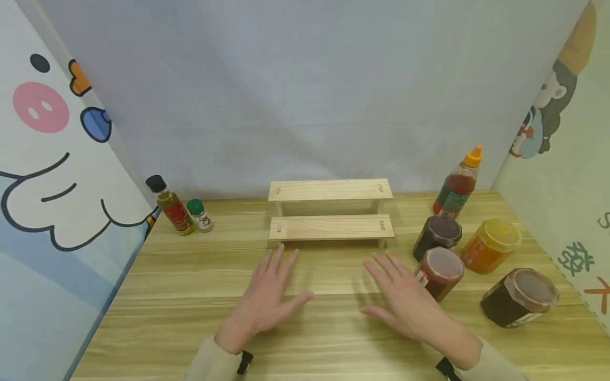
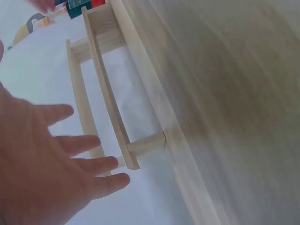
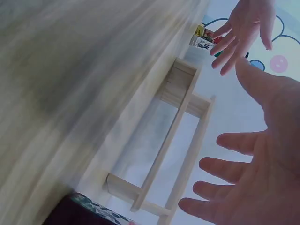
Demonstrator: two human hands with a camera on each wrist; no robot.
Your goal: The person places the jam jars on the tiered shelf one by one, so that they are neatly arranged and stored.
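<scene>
Both hands hover over the wooden table with fingers spread, holding nothing. My left hand (image 1: 267,299) is in front of the left end of a two-tier wooden rack (image 1: 332,227). Facing the rack's right end is my right hand (image 1: 405,299), its fingers extended. Close by the right hand stands a jar with dark red contents (image 1: 439,272). In the left wrist view, the left hand (image 2: 51,164) shows straight, parted fingers near the rack (image 2: 110,93). The right wrist view shows the right hand (image 3: 262,164) likewise open, with the left hand beyond it.
At the back left stand an oil bottle (image 1: 175,211) and a green-capped shaker (image 1: 200,216). On the right are a sauce bottle with an orange tip (image 1: 457,188), a dark jar (image 1: 436,238), an orange-yellow jar (image 1: 491,246) and another dark jar (image 1: 517,299). A pale curtain (image 1: 324,95) hangs behind.
</scene>
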